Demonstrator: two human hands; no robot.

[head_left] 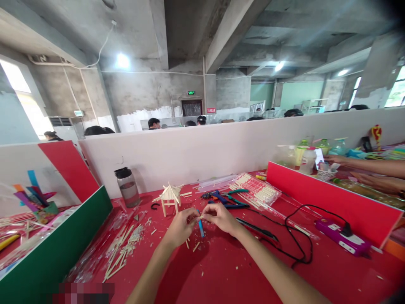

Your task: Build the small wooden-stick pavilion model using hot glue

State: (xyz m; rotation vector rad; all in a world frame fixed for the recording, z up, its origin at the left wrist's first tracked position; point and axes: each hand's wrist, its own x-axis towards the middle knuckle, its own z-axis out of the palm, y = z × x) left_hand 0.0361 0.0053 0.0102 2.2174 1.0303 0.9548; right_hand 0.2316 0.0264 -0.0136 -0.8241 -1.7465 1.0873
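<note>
My left hand [181,226] and my right hand [220,217] meet over the red table [221,270], fingers pinched together. Between their fingertips is a small pale wooden stick piece [196,218]. A blue-handled tool [201,228] hangs down from my right hand's fingers. Just behind the hands stands a little wooden pavilion model [170,197] built of sticks.
Loose sticks and plastic wrap [122,253] lie at the left. Pliers [226,198], a bundle of sticks [256,190], a dark-lidded bottle [127,187], black cable [294,236] and a purple power strip [341,237] surround me. A person's arms [367,164] rest beyond the red divider.
</note>
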